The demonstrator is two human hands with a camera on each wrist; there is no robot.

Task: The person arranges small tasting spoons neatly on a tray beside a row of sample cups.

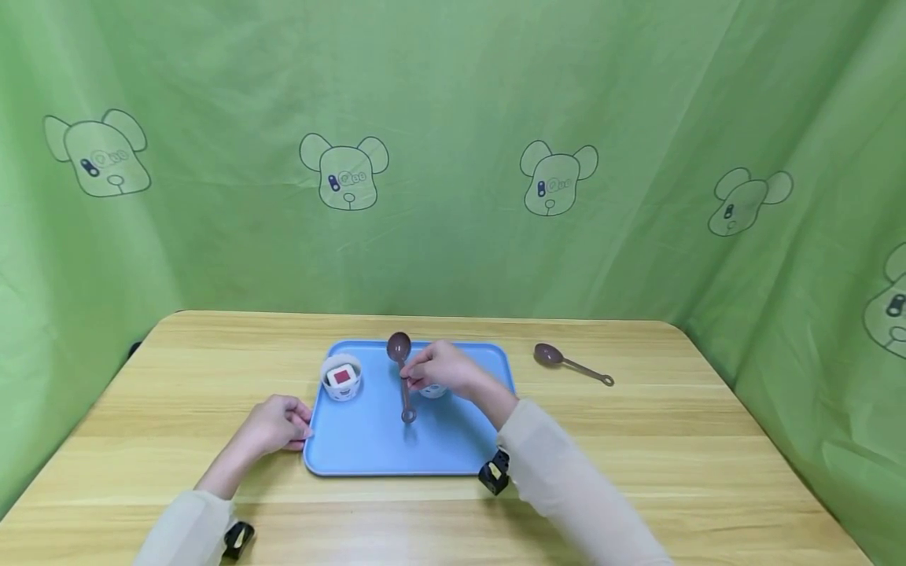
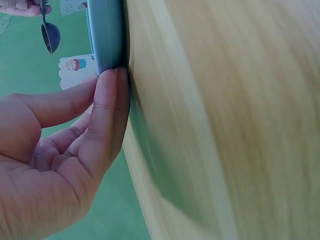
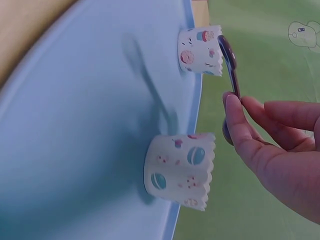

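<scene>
A brown spoon [image 1: 399, 347] is pinched by its handle between the thumb and fingers of my right hand [image 1: 447, 368], held above the blue tray [image 1: 361, 452]. In the right wrist view the spoon [image 3: 232, 75] casts a shadow on the tray. A patterned paper cup [image 3: 179, 170] stands on the tray below that hand, which partly covers it in the head view. My left hand [image 1: 274, 425] grips the tray's left edge, thumb above and fingers beneath. Another paper cup [image 1: 344, 394], at the tray's back left, holds a white block with a red square [image 1: 343, 376].
A second brown spoon [image 1: 548, 355] lies on the wooden table [image 1: 637, 456], right of the tray. A green curtain [image 1: 453, 259] printed with bear heads hangs behind the table and along its sides.
</scene>
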